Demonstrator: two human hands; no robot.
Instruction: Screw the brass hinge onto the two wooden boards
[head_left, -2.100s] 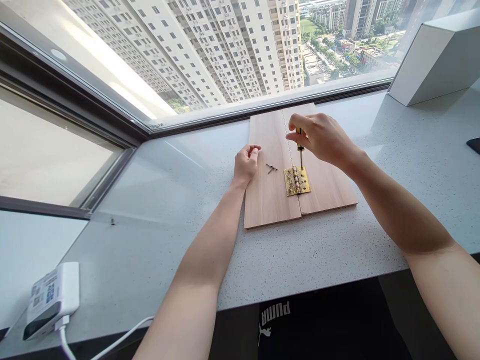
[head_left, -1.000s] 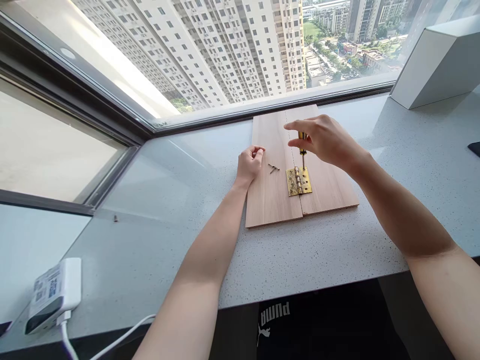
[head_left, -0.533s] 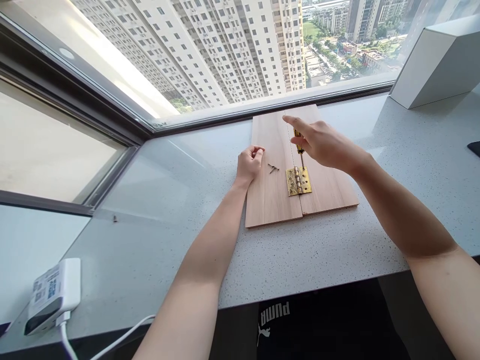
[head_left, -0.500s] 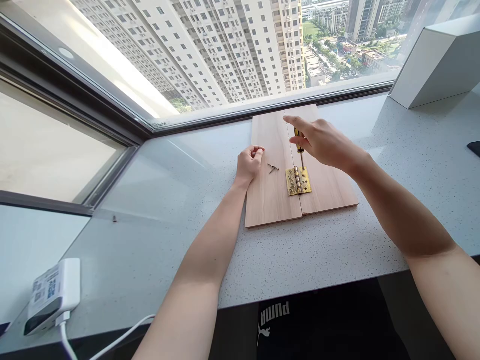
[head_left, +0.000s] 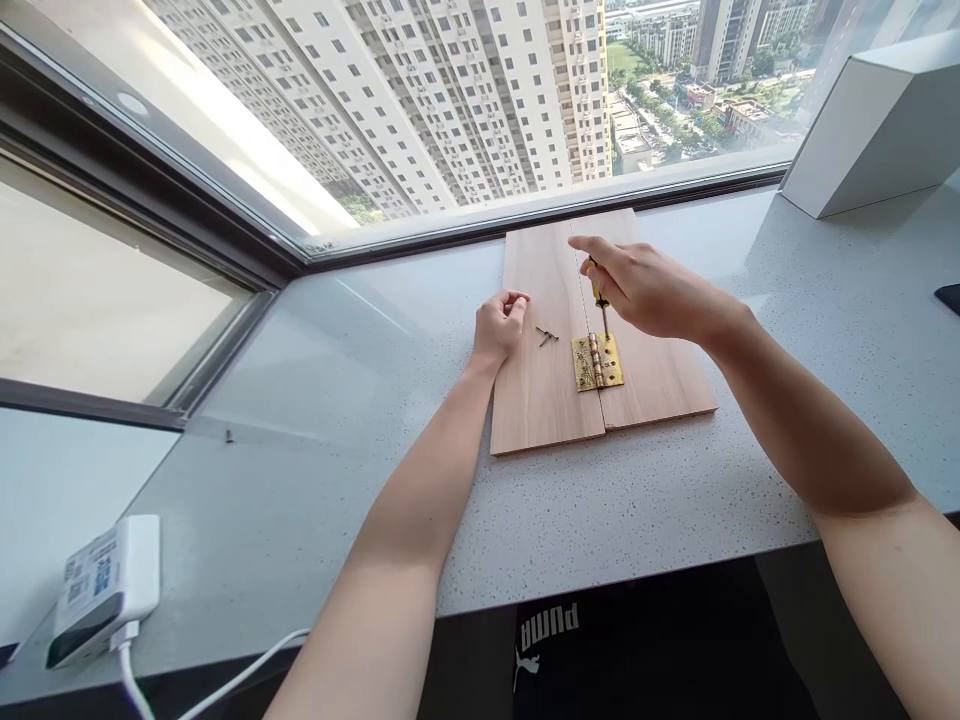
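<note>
Gripping a screwdriver [head_left: 600,300] in the right fingers [head_left: 600,255], just above a brass hinge [head_left: 598,362] on the boards [head_left: 540,400]; two screws [head_left: 546,337] are lying loose, not yet in, beside the left hand [head_left: 496,330], its fingers [head_left: 514,299] curling shut on nothing.

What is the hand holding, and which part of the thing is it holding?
The right hand holds a small screwdriver by its yellow handle, between fingers and thumb. The left hand is curled and shows nothing held.
</note>
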